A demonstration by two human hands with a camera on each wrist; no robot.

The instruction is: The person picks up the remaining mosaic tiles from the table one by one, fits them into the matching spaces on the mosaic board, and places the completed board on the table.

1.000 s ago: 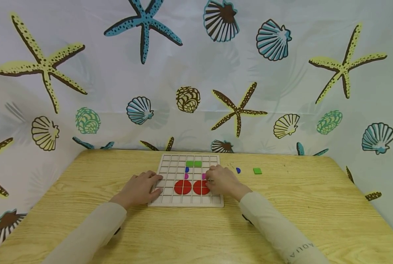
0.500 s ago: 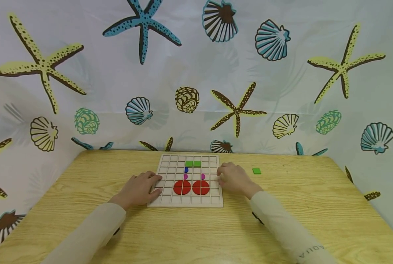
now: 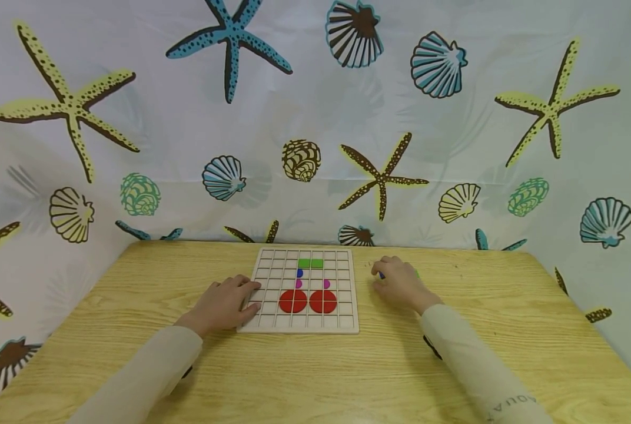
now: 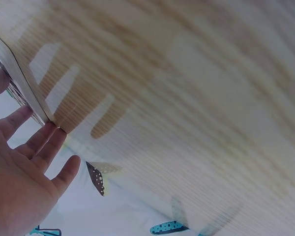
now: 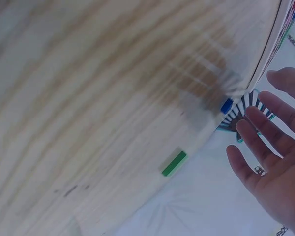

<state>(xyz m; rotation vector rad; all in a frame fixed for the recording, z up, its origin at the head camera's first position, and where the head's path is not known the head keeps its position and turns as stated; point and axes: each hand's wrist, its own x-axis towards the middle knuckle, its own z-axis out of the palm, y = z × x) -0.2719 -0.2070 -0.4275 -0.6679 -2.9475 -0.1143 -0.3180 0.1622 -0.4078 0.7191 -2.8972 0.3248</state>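
Note:
A white gridded board (image 3: pixel 342 321) lies flat on the table. On it sit two red discs (image 3: pixel 292 306), a pair of green squares (image 3: pixel 305 263), one blue half-disc (image 3: pixel 299 273) and two small magenta half-discs (image 3: pixel 326 284). My left hand (image 3: pixel 222 303) touches the board's left edge with extended fingers and thumb. Right of the board, my right hand (image 3: pixel 400 285) hovers with loosely bent fingers, holding nothing. Close to its fingertips lies a loose blue piece (image 5: pixel 226 105), apart from them in the right wrist view. A loose green piece (image 5: pixel 174 163) is partly hidden behind that hand in the head view.
The wooden table (image 3: pixel 315 377) extends in front of the board and to both sides. A white curtain (image 3: pixel 273 123) printed with starfish and shells hangs along the back and sides.
My right hand has left the board's right part and moved right, over to the loose pieces. The magenta half-disc beside it is now uncovered. My left hand stays put.

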